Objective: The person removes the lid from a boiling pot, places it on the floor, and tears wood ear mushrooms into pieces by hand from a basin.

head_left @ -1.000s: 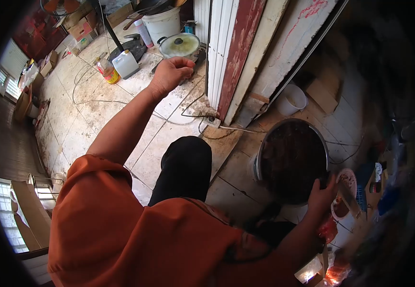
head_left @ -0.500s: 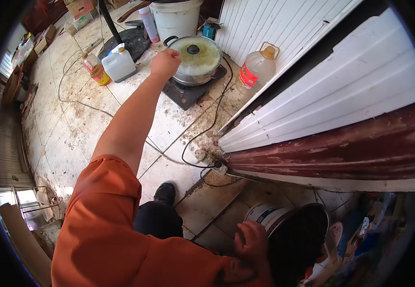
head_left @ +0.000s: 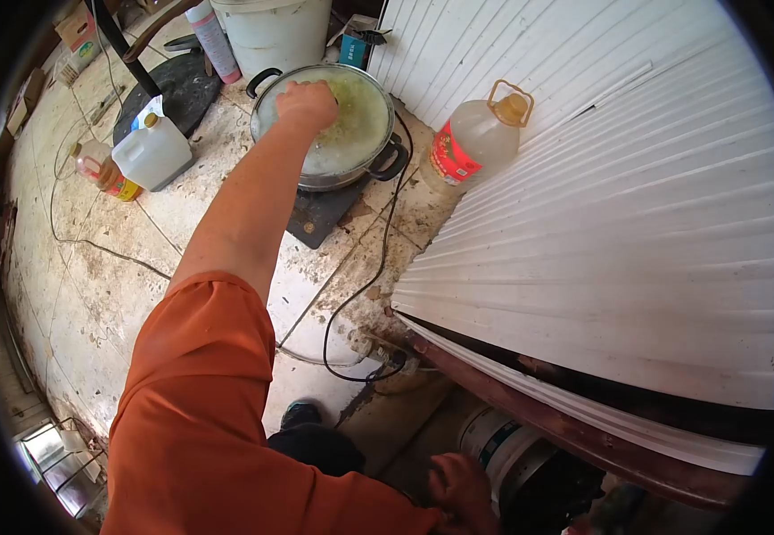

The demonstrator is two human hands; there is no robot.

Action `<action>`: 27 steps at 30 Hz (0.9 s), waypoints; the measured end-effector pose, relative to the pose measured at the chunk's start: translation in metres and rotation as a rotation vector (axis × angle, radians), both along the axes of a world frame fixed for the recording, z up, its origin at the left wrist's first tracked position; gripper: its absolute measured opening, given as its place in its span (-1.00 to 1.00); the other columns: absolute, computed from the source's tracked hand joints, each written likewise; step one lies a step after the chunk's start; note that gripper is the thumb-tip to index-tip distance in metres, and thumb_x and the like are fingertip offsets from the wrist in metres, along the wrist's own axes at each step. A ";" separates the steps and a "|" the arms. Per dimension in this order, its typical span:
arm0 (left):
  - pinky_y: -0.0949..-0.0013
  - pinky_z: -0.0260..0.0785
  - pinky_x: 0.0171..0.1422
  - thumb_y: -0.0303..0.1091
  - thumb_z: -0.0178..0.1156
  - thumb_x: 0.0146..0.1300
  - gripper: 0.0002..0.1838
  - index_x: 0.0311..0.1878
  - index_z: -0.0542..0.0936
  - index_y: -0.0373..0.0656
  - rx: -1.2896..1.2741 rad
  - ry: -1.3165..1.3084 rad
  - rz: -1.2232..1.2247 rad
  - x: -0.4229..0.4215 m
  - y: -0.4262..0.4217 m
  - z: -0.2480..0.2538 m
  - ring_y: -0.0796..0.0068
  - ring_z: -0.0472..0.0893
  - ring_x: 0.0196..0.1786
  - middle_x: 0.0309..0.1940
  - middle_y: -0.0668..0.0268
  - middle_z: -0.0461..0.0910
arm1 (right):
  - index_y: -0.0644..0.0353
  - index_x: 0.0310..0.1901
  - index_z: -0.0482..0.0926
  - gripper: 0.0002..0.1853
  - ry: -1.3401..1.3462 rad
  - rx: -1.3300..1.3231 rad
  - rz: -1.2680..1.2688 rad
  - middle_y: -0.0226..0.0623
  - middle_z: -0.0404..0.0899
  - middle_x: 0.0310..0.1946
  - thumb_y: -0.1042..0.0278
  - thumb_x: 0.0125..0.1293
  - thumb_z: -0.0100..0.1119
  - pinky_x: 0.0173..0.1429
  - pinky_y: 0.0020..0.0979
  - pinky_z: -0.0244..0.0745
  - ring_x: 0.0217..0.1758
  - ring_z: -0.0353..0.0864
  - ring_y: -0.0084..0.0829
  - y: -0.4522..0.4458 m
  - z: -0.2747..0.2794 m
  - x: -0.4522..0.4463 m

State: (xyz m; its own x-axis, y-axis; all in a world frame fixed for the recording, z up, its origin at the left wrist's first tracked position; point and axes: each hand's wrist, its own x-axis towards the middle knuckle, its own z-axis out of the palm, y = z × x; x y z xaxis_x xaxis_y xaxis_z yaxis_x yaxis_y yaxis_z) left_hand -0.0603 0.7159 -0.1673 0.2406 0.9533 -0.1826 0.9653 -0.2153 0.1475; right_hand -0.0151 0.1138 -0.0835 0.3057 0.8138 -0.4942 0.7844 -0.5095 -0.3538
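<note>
My left hand (head_left: pixel 307 105) reaches over a steaming pan and is closed on the knob of its glass lid (head_left: pixel 351 125); the knob itself is hidden under my fingers. The lid lies on the metal pan (head_left: pixel 326 181), which has black side handles and stands on a black hot plate (head_left: pixel 320 218) on the floor. At the bottom, my right hand (head_left: pixel 460 486) is beside a white bucket (head_left: pixel 494 441) with dark contents, its fingers loosely curled, apart and holding nothing.
A large bottle with a red label (head_left: pixel 474 143) stands right of the pan, against a white ribbed panel (head_left: pixel 601 214). To the left are a white jug (head_left: pixel 153 153) and a small yellow-labelled bottle (head_left: pixel 111 174). A black cable (head_left: pixel 378 276) crosses the tiled floor.
The view has swung toward the pan. My left hand has moved forward onto the lid and closed on its knob. My right hand has come away from the bucket's far rim.
</note>
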 end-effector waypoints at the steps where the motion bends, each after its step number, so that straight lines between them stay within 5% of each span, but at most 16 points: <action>1: 0.14 0.27 0.26 -0.05 0.07 0.18 -0.47 0.21 0.46 -0.02 0.011 0.002 -0.009 0.000 0.004 0.001 0.16 0.37 0.27 0.13 0.22 0.51 | 0.03 -0.05 0.58 -0.71 0.007 -0.009 0.011 -0.24 0.55 -0.08 0.17 0.22 0.17 0.02 -0.19 0.49 -0.04 0.54 -0.18 0.004 0.000 0.001; 9: 0.15 0.29 0.23 -0.03 0.13 0.15 -0.54 0.01 0.58 -0.14 0.029 0.025 -0.064 0.003 0.009 0.005 0.15 0.40 0.23 0.07 0.20 0.56 | 0.03 -0.04 0.57 -0.72 -0.016 -0.022 0.110 -0.27 0.56 -0.10 0.18 0.23 0.17 0.00 -0.22 0.50 -0.08 0.56 -0.21 0.025 -0.003 0.004; 15: 0.19 0.48 -0.01 0.05 0.14 0.16 -0.53 -0.21 0.65 -0.24 0.191 -0.137 -0.092 -0.012 0.011 0.013 0.14 0.64 -0.12 -0.23 0.08 0.66 | 0.04 -0.05 0.57 -0.72 0.031 -0.017 0.119 -0.28 0.56 -0.13 0.21 0.22 0.19 -0.02 -0.24 0.50 -0.09 0.56 -0.23 0.022 -0.005 0.003; 27: 0.16 0.42 0.03 0.15 0.08 0.15 -0.43 -0.19 0.65 -0.26 0.085 -0.372 0.136 -0.037 0.033 0.065 0.08 0.61 -0.05 -0.17 0.03 0.63 | 0.10 -0.04 0.53 -0.68 0.124 -0.032 0.092 -0.24 0.56 -0.15 0.24 0.18 0.19 -0.02 -0.22 0.46 -0.08 0.55 -0.15 0.027 0.007 -0.004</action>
